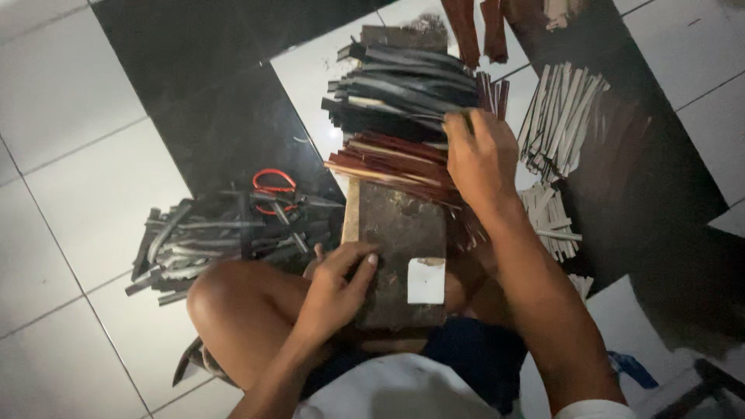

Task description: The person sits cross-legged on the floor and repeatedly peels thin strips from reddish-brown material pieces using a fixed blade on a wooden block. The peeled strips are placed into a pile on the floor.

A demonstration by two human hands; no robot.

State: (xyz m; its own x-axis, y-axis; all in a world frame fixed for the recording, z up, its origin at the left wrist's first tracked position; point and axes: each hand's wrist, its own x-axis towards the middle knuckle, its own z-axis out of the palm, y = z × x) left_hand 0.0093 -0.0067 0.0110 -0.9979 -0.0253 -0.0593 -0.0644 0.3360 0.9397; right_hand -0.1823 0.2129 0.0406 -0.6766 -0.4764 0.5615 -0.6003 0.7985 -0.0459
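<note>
A dark wooden board (400,233) lies across my lap, with a small white patch (426,280) on its near end. My left hand (339,283) rests on the board's left edge, fingers curled against it. My right hand (479,155) reaches past the board's far end, its fingers pinched on a thin strip at the edge of a stack of black strips (400,89). Under that stack lies a layer of dark red strips (396,163), touching the board's far end.
A heap of black strips (209,240) lies on the tiled floor at left, with red-handled scissors (273,188) on it. Pale strips (560,116) fan out at right, more pale strips (549,221) below them. Dark red strips (473,27) sit at the top.
</note>
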